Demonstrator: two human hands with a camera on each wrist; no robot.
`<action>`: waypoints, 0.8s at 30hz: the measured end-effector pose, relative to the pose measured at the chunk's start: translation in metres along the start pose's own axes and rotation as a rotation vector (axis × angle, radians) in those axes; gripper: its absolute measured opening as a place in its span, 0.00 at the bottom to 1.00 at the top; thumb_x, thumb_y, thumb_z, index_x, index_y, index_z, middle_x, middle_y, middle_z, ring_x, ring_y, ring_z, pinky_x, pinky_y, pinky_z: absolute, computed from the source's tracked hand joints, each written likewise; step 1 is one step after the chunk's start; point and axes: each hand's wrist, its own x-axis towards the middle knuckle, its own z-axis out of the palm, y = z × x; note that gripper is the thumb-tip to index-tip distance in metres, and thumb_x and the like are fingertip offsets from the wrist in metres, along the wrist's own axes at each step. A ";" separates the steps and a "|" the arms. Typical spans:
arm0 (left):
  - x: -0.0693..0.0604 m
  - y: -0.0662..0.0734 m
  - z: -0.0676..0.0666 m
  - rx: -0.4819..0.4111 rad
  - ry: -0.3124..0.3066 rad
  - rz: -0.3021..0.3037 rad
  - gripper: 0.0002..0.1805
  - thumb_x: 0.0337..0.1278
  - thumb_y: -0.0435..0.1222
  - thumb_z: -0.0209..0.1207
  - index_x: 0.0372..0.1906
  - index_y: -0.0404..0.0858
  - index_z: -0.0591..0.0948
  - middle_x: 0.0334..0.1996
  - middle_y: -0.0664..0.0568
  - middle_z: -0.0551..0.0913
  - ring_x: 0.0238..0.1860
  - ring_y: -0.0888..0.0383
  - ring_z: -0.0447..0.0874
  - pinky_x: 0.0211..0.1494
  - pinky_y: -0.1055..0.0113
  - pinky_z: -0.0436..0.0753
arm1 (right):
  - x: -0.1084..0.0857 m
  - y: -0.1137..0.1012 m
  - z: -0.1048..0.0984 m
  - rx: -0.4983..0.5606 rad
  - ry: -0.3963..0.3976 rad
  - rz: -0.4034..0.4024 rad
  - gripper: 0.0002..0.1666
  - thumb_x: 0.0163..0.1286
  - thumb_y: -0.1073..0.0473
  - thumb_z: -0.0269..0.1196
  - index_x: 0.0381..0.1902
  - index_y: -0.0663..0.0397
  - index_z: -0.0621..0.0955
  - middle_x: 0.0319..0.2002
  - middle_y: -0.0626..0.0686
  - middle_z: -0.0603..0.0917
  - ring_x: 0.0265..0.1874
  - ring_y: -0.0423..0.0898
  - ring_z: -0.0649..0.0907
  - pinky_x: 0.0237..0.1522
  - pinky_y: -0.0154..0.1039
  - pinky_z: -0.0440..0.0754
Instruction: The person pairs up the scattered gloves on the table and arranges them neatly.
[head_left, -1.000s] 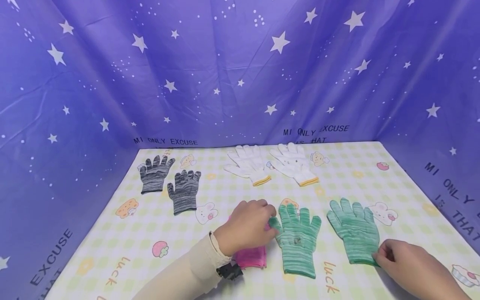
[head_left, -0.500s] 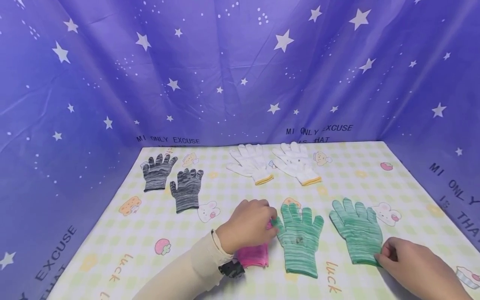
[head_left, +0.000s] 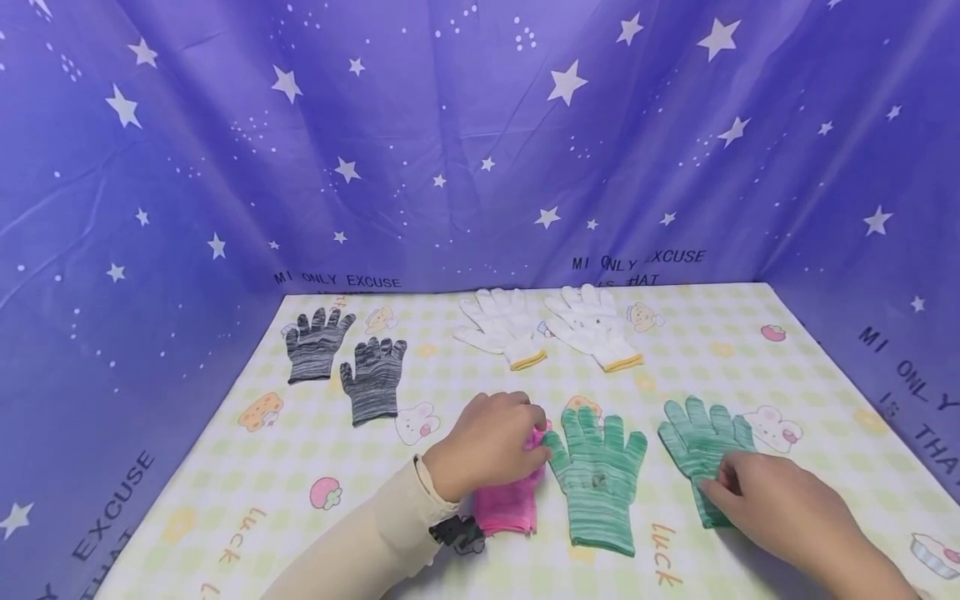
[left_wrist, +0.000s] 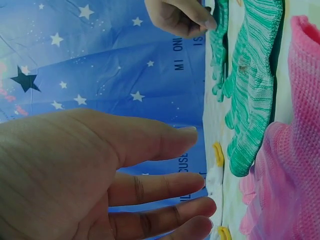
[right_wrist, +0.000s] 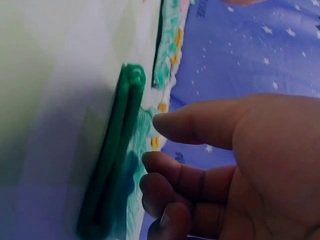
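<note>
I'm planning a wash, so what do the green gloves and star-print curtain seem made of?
Green striped gloves: probably knitted yarn, matte; fine ribbing shows in the left wrist view. Star-print curtain: perhaps thin synthetic cloth, faintly glossy, judging by its soft folds and pale sheen.

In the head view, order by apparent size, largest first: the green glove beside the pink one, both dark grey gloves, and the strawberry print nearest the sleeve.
1. Green glove
2. Nearer grey glove and farther grey glove, too alike to rank
3. Strawberry print
</note>
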 end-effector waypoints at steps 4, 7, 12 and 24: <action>0.000 0.000 0.000 -0.001 0.003 -0.004 0.16 0.58 0.52 0.69 0.47 0.50 0.90 0.40 0.60 0.87 0.38 0.58 0.85 0.39 0.60 0.79 | 0.004 -0.006 0.001 -0.003 -0.001 -0.022 0.23 0.70 0.39 0.65 0.24 0.45 0.74 0.18 0.47 0.71 0.19 0.45 0.70 0.23 0.42 0.63; -0.001 0.000 0.000 -0.007 0.006 -0.002 0.16 0.58 0.52 0.69 0.47 0.50 0.90 0.40 0.60 0.87 0.38 0.58 0.85 0.39 0.60 0.79 | 0.006 -0.007 0.001 -0.006 -0.003 -0.028 0.24 0.70 0.39 0.65 0.24 0.46 0.73 0.18 0.47 0.71 0.18 0.45 0.70 0.22 0.42 0.62; 0.000 0.001 0.001 -0.019 0.005 0.009 0.15 0.59 0.51 0.69 0.46 0.49 0.90 0.39 0.60 0.87 0.38 0.59 0.85 0.39 0.60 0.79 | 0.009 -0.007 0.002 -0.023 0.007 -0.038 0.24 0.70 0.38 0.65 0.24 0.46 0.72 0.18 0.47 0.70 0.18 0.45 0.69 0.22 0.41 0.62; 0.001 0.004 0.005 -0.022 -0.021 0.044 0.11 0.58 0.48 0.69 0.43 0.50 0.91 0.32 0.63 0.83 0.31 0.65 0.77 0.35 0.63 0.75 | 0.012 -0.009 0.006 -0.030 0.015 -0.055 0.23 0.70 0.44 0.62 0.20 0.47 0.70 0.16 0.47 0.68 0.16 0.45 0.67 0.20 0.41 0.60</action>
